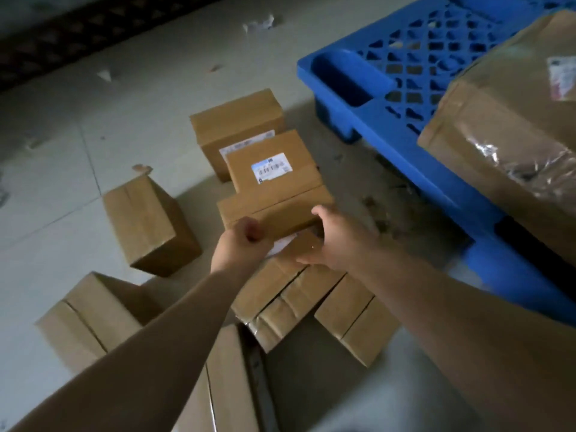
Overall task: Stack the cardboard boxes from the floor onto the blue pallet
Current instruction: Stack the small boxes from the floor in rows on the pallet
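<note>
Small flat brown cardboard box [274,210] sitting atop heap of brown boxes on pale tiled floor [56,182], left of blue plastic lattice pallet [414,73]. Left hand [240,244] reaching forward, arm extended, grip curling on box's near left edge. Right hand [336,241] clasping near right corner, thumb on top. Large taped cardboard box [511,126] already lying on pallet.

Pallet [414,98] at right on floor [56,188]; large box [511,129] on its near part. Cluster of boxes on floor left of pallet: labelled box [274,163] on top of stack, far box [233,120] behind it, tilted box [149,222] to left, open box [90,319] nearest left.
</note>
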`<action>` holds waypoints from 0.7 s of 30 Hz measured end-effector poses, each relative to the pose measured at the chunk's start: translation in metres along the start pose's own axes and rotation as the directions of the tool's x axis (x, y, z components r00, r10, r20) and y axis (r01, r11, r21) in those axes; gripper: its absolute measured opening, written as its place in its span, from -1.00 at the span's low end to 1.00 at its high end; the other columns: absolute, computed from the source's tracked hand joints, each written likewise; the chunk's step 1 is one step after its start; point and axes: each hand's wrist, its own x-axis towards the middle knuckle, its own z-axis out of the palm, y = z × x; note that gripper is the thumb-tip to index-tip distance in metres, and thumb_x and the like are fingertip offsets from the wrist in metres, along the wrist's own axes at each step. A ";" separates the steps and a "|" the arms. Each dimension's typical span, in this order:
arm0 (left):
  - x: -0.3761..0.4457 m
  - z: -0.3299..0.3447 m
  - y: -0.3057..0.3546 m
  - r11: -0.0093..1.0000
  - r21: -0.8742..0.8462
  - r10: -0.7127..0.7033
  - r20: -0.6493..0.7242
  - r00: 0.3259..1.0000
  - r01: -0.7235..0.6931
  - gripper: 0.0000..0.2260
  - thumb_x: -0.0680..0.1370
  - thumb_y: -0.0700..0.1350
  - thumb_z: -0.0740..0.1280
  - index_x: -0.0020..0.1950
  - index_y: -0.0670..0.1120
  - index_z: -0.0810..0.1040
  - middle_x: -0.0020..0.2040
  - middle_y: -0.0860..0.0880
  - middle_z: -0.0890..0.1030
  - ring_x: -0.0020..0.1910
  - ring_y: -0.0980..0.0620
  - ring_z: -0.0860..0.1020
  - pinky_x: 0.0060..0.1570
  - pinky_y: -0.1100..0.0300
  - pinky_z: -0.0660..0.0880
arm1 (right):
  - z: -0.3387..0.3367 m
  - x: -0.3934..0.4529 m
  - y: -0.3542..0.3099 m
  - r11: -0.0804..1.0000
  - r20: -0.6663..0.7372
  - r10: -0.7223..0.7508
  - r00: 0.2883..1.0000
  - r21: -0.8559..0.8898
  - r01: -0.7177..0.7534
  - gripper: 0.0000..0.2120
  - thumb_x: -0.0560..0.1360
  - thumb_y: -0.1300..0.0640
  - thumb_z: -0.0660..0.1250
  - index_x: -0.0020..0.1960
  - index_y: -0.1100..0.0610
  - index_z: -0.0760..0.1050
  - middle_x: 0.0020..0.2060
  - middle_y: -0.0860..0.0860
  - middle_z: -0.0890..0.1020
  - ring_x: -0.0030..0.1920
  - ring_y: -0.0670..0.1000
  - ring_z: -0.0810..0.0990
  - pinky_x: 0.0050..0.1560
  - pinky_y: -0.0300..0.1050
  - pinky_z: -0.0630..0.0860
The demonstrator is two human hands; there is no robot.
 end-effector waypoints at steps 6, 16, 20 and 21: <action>-0.032 0.015 -0.021 0.826 0.470 0.252 0.183 0.950 -0.310 -0.52 0.35 0.20 0.30 0.25 0.13 0.41 0.26 0.08 0.50 0.19 0.02 0.48 0.20 0.03 0.45 | 0.036 -0.008 0.004 0.996 -0.088 -0.031 0.996 -0.089 0.023 -0.10 0.22 -0.20 0.48 0.34 0.09 0.07 0.09 0.08 0.52 0.00 0.12 0.53 -0.14 -0.08 0.36; -0.050 0.042 -0.021 0.613 0.730 0.050 0.348 0.936 -0.304 0.10 0.19 0.35 0.40 0.45 0.15 -0.30 0.45 -0.05 0.11 0.40 -0.12 0.21 0.33 -0.04 0.29 | 0.030 -0.005 0.014 0.986 0.038 0.053 0.998 -0.157 -0.046 -0.39 0.35 -0.20 0.37 0.26 0.09 0.27 0.17 0.06 0.50 0.14 0.10 0.49 0.03 -0.01 0.40; -0.038 0.013 0.013 0.614 0.697 0.110 0.388 0.915 -0.369 0.06 0.18 0.35 0.39 0.45 0.19 -0.22 0.44 -0.02 0.15 0.39 -0.10 0.24 0.32 -0.02 0.30 | 0.000 -0.009 0.010 0.994 0.065 -0.030 0.997 0.111 0.022 -0.12 0.28 -0.20 0.43 0.44 0.02 0.07 0.37 0.03 0.32 0.32 0.07 0.34 0.12 -0.07 0.31; -0.034 0.003 0.025 0.608 0.684 0.139 0.408 0.902 -0.403 0.04 0.17 0.36 0.38 0.44 0.21 -0.21 0.42 0.01 0.18 0.37 -0.09 0.27 0.30 0.00 0.32 | -0.014 -0.011 0.008 0.987 0.092 -0.075 0.993 0.147 0.061 -0.01 0.23 -0.23 0.44 0.47 -0.04 -0.04 0.43 0.00 0.23 0.37 0.07 0.28 0.17 -0.04 0.30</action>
